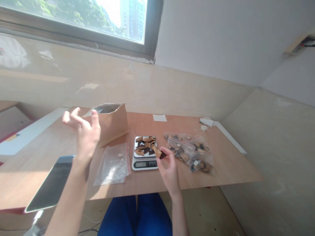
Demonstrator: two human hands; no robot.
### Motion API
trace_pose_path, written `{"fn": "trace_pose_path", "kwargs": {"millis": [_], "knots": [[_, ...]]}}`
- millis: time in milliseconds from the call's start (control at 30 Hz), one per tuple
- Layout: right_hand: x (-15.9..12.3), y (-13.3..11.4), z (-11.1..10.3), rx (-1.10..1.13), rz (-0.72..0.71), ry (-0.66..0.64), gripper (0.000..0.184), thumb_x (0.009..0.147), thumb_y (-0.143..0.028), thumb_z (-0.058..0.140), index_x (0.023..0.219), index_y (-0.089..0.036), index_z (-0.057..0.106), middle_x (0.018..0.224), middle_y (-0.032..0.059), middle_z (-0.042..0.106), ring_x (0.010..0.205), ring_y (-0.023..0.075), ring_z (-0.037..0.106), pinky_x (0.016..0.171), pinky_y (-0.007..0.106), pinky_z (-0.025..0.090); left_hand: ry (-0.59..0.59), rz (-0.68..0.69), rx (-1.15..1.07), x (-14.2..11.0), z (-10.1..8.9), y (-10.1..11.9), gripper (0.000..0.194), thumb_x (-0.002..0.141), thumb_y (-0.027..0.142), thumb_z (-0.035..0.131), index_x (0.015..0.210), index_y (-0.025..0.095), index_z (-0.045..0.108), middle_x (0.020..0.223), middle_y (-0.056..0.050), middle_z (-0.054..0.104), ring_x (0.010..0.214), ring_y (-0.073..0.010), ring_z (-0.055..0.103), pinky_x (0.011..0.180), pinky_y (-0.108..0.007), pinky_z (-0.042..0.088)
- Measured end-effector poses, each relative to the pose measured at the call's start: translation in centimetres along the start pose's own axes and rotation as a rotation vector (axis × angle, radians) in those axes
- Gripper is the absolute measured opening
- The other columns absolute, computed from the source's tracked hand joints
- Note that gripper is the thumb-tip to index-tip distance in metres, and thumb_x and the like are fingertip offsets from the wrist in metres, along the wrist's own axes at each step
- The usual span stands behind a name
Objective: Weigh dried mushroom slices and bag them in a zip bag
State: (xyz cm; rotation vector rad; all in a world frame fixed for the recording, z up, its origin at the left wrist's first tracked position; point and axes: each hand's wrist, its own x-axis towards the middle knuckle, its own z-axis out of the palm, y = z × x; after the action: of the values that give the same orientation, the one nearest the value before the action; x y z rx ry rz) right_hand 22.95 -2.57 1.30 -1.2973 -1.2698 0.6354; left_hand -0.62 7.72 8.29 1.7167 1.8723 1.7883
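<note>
Dried slice point(157, 152) was pinched in right hand point(170, 169), long axis diagonal, just off scale point(145, 165) right corner; right hand was far nearer. Left hand point(83, 132) was open, fingers spread, raised well left of slice, beside kraft pouch point(115, 126).

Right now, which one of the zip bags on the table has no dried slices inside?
The flat zip bag left of the scale; the bags on the scale's right all hold dark slices.

Left hand point(85, 136) raised and held open, fingers point(71, 117) spread and curved, left forearm point(69, 193) angled upward, right hand point(169, 170) held lower, pinched closed.
</note>
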Motion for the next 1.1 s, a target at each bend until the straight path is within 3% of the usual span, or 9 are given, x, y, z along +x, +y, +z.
{"fn": "trace_pose_path", "kwargs": {"millis": [100, 167, 233, 300, 367, 500, 700, 900, 1100], "knots": [[-0.3, 0.6, -0.3, 0.023, 0.024, -0.019, 0.026, 0.080, -0.023, 0.056, 0.106, -0.019, 0.055, 0.105, 0.0083, 0.062, 0.094, 0.0182, 0.060, 0.080, 0.031, 0.052, -0.006, -0.050, 0.032, -2.9, 0.4, 1.7, 0.064, 0.083, 0.042, 0.050, 0.131, 0.004, 0.030, 0.144, -0.024, 0.008, 0.137, -0.0340, 0.007, 0.108, -0.052, 0.022], [-0.7, 0.4, -0.1, 0.031, 0.027, -0.082, 0.026, 0.081, -0.023, 0.056, 0.107, -0.020, 0.056, 0.104, 0.0071, 0.062, 0.094, 0.0175, 0.061, 0.082, 0.031, 0.051, -0.052, -0.147, -0.046, -6.3, 0.9, 2.8, 0.053, 0.083, 0.047, 0.047, 0.121, 0.010, 0.045, 0.137, -0.020, 0.029, 0.125, -0.0307, 0.037, 0.100, -0.050, 0.036], [-1.1, -0.2, 0.1, 0.029, 0.012, -0.156, 0.028, 0.082, -0.022, 0.055, 0.110, -0.022, 0.056, 0.108, 0.0060, 0.062, 0.097, 0.0173, 0.060, 0.086, 0.031, 0.050, -0.354, -0.295, -0.268, -9.7, 1.5, 3.5, 0.047, 0.081, 0.053, 0.046, 0.107, 0.015, 0.055, 0.115, -0.014, 0.054, 0.098, -0.0242, 0.059, 0.080, -0.040, 0.050], [-1.6, -0.7, 0.2, 0.020, -0.015, -0.227, 0.031, 0.083, -0.021, 0.054, 0.113, -0.024, 0.056, 0.112, 0.0049, 0.061, 0.101, 0.0173, 0.059, 0.089, 0.031, 0.048, -0.608, -0.490, -0.486, -12.4, 2.1, 3.9, 0.048, 0.076, 0.057, 0.049, 0.101, 0.017, 0.058, 0.098, -0.010, 0.063, 0.076, -0.0203, 0.063, 0.063, -0.033, 0.051], [-2.0, -0.9, 0.1, 0.016, -0.034, -0.286, 0.032, 0.083, -0.020, 0.053, 0.115, -0.025, 0.055, 0.115, 0.0039, 0.060, 0.106, 0.0170, 0.057, 0.093, 0.031, 0.046, -0.714, -0.580, -0.609, -14.1, 2.4, 3.9, 0.045, 0.071, 0.055, 0.057, 0.094, 0.016, 0.061, 0.083, -0.007, 0.066, 0.065, -0.0173, 0.061, 0.058, -0.029, 0.049], [-1.8, 0.7, -0.3, 0.019, -0.011, -0.344, 0.037, 0.085, -0.026, 0.052, 0.122, -0.026, 0.050, 0.124, 0.0044, 0.056, 0.115, 0.0173, 0.052, 0.098, 0.033, 0.043, -0.670, -0.694, -0.652, -15.2, 2.3, 3.1, 0.045, 0.064, 0.052, 0.066, 0.090, 0.015, 0.064, 0.075, -0.004, 0.066, 0.063, -0.0153, 0.059, 0.062, -0.027, 0.047], [1.7, 7.7, 1.4, -0.338, 0.094, 0.143, 0.028, 0.080, -0.037, 0.052, 0.098, -0.015, 0.055, 0.098, 0.0137, 0.060, 0.097, 0.0253, 0.057, 0.083, 0.040, 0.047, -0.545, -0.812, -0.606, -15.7, 1.8, 1.7, 0.056, 0.056, 0.056, 0.070, 0.094, 0.015, 0.064, 0.079, -0.007, 0.070, 0.076, -0.0195, 0.063, 0.062, -0.026, 0.047], [3.2, 11.3, 2.6, -0.357, 0.151, 0.162, 0.022, 0.074, -0.042, 0.054, 0.068, -0.021, 0.051, 0.070, 0.0071, 0.060, 0.072, 0.0230, 0.060, 0.069, 0.035, 0.048, -0.494, -0.815, -0.594, -15.9, 1.5, 1.5, 0.053, 0.057, 0.056, 0.070, 0.092, 0.016, 0.065, 0.089, -0.010, 0.071, 0.089, -0.0252, 0.065, 0.068, -0.030, 0.051], [2.7, 11.9, -0.7, -0.290, 0.203, 0.212, 0.023, 0.078, -0.038, 0.047, 0.076, -0.018, 0.057, 0.068, 0.0064, 0.063, 0.064, 0.0201, 0.060, 0.062, 0.032, 0.049, -0.513, -0.832, -0.595, -16.2, 1.7, 0.8, 0.053, 0.055, 0.055, 0.072, 0.089, 0.015, 0.066, 0.081, -0.008, 0.071, 0.083, -0.0231, 0.065, 0.070, -0.031, 0.052]]}}
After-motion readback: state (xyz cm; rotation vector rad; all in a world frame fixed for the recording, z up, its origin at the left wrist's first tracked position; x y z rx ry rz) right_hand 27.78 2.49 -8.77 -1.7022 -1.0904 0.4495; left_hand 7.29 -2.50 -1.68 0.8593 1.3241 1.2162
